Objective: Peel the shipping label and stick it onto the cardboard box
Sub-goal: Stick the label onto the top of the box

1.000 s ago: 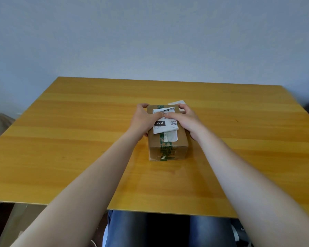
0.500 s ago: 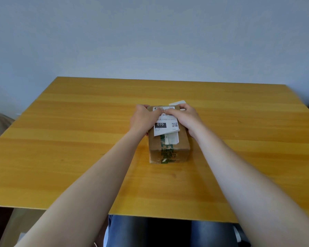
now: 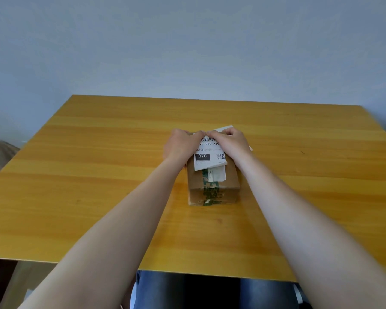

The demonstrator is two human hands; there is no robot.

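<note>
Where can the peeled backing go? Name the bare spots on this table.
Table is bare left of the left hand, right of the right hand, and along the far edge. Crowded only mid-table: cardboard box, shipping label, white sheet behind.

Cardboard box (image 3: 213, 186): small, brown, closed, resting flat on the table with one short end toward the viewer. A strip of green printed tape runs lengthwise along the top and down the near end face.

Shipping label (image 3: 210, 156): white, lying face up on the far part of the box top, slightly skewed. Print legible: barcode at the far edge, "70-070-A80", a black block reading "070", a small QR code at right. Far edge and right side partly hidden.
</note>
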